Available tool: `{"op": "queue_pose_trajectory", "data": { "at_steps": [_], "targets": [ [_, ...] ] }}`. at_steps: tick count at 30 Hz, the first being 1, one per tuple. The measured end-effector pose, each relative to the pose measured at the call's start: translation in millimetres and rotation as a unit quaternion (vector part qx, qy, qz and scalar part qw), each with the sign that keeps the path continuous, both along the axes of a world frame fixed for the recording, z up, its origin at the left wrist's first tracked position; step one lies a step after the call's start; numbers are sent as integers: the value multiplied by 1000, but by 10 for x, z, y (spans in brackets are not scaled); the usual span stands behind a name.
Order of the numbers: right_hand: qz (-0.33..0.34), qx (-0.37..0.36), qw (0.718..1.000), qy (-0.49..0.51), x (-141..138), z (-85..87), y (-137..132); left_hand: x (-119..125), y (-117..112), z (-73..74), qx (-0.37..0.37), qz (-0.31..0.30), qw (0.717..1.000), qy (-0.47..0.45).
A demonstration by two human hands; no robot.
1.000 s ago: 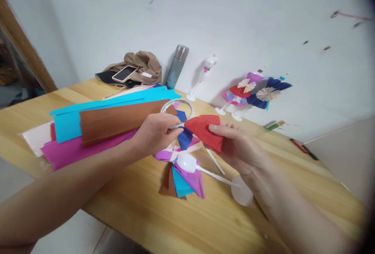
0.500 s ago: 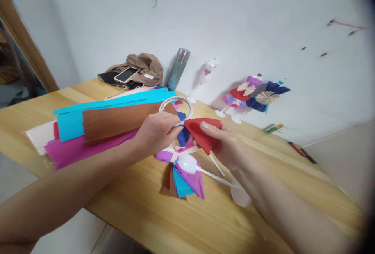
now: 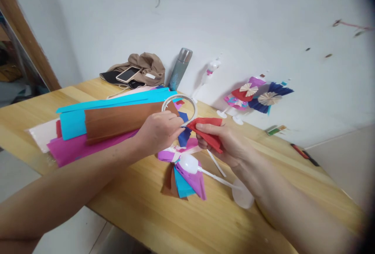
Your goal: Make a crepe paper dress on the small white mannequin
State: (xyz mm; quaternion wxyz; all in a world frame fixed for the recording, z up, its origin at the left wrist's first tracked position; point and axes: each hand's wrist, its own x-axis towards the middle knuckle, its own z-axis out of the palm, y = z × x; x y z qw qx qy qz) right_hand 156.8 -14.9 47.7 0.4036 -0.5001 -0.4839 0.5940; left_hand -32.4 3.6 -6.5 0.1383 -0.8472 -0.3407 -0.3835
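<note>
My left hand (image 3: 164, 129) is closed on a roll of white tape (image 3: 195, 109), whose ring stands up above the fingers. My right hand (image 3: 219, 139) pinches a folded piece of red crepe paper (image 3: 211, 121), thumb on top. The paper's left tip meets the lower edge of the tape roll. Below the hands a small white plastic mannequin (image 3: 189, 163) on a stand lies on the table, with purple, blue and brown paper strips (image 3: 184, 183) fanned around it. A dark blue paper piece (image 3: 184, 137) is partly hidden behind my left hand.
Brown crepe paper (image 3: 123, 123) and other coloured sheets lie stacked at left on the wooden table (image 3: 140, 215). Behind stand a flask (image 3: 179, 68), a cap with a phone (image 3: 128, 74), and dressed mannequins (image 3: 249, 90). A red and black knife (image 3: 304, 154) lies at right.
My right hand has turned slightly, with the thumb moved toward the red paper's left tip, so the paper looks more folded. My left hand still holds the tape. The view has shifted a little.
</note>
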Motion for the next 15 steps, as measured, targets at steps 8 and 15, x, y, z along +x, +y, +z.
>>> {"op": "queue_pose_trajectory", "data": {
  "at_steps": [8,15],
  "targets": [
    [0,-40,999,30,4,12,14,-38,-1,54,76,1,996,52],
    [-1,-58,997,50,1,55,7,-60,23,53,131,25,987,85]
  ]
}}
